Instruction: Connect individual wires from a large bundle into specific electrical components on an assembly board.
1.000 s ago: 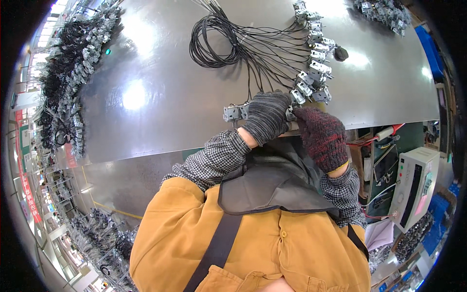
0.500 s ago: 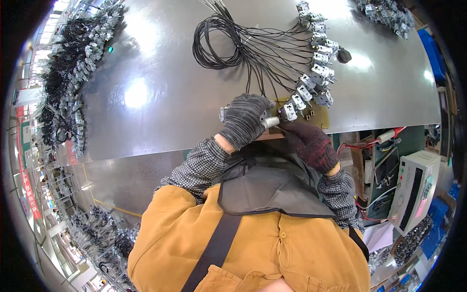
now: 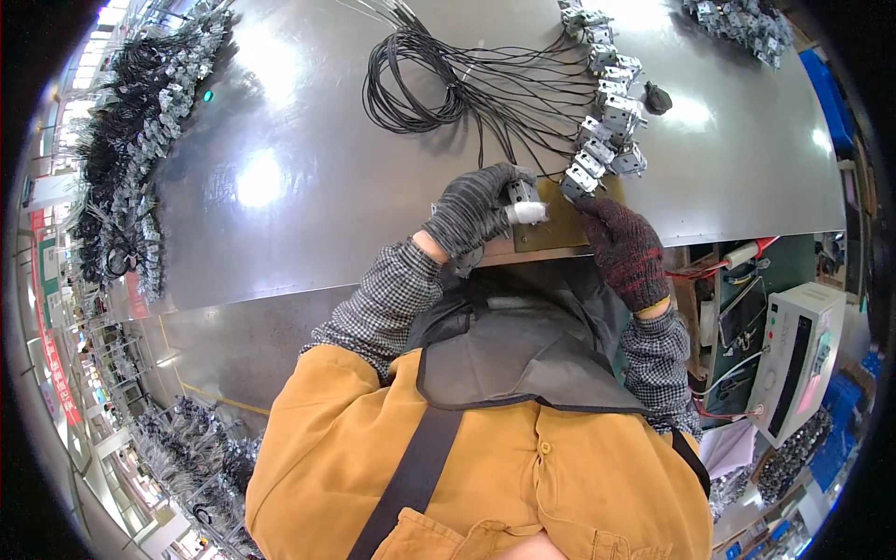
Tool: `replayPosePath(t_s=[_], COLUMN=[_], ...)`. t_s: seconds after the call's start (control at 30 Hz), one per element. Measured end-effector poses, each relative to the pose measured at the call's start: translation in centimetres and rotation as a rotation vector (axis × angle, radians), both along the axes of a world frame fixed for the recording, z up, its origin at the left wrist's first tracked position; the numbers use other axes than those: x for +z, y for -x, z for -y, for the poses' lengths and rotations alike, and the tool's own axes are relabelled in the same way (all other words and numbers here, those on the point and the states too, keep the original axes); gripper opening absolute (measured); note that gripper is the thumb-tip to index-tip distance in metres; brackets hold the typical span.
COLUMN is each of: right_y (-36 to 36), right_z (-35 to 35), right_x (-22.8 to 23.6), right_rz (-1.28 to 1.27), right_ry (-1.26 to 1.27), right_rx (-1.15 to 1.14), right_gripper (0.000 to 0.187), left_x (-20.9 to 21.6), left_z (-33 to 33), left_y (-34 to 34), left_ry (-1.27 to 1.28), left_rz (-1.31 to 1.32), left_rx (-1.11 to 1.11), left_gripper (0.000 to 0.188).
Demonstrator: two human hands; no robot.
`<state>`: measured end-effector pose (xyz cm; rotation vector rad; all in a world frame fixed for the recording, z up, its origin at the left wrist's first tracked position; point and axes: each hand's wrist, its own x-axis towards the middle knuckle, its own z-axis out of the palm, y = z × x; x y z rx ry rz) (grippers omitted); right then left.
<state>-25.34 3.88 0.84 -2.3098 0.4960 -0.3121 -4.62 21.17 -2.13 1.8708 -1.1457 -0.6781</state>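
Observation:
My left hand, in a grey striped glove, closes around a small silvery metal block. A white wrap covers its thumb tip. Further right, my right hand, in a dark red-black glove, has its fingertips bent against the nearest metal block of a curved row; the exact grip is partly hidden. Thin black cables lie coiled beyond the hands and fan out to these blocks. A yellowish-brown plate lies at the table edge between my hands.
The shiny metal table carries a long heap of cabled blocks at left and another pile at far right. A small black object lies beyond the row. A white instrument box with red leads stands low at right.
My right hand has moved right and away from me, up to the row's near end. The row's blocks have shifted away. My hands are now further apart, baring more of the plate.

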Motion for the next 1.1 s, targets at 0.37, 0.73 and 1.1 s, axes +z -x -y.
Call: replayPosePath(t_s=[0.37, 0.73, 1.1], right_y=[-0.5, -1.3, -1.0], right_z=[0.2, -0.9, -1.0], right_x=[0.7, 4.3, 4.2], right_rz=[-0.016, -0.015, -0.062], right_ry=[0.015, 0.204, 0.317], right_rx=[-0.049, 0.106, 0.128], right_gripper=[0.022, 0.02, 0.023], left_x=[2.2, 1.0, 0.5], left_z=[2.8, 4.2, 4.3], left_y=[1.5, 3.5, 3.1], left_ry=[-0.025, -0.11, -0.092], left_rz=[0.513, 0.557, 0.567], left_rx=[-0.19, -0.063, -0.092], left_gripper=[0.049, 0.057, 0.057])
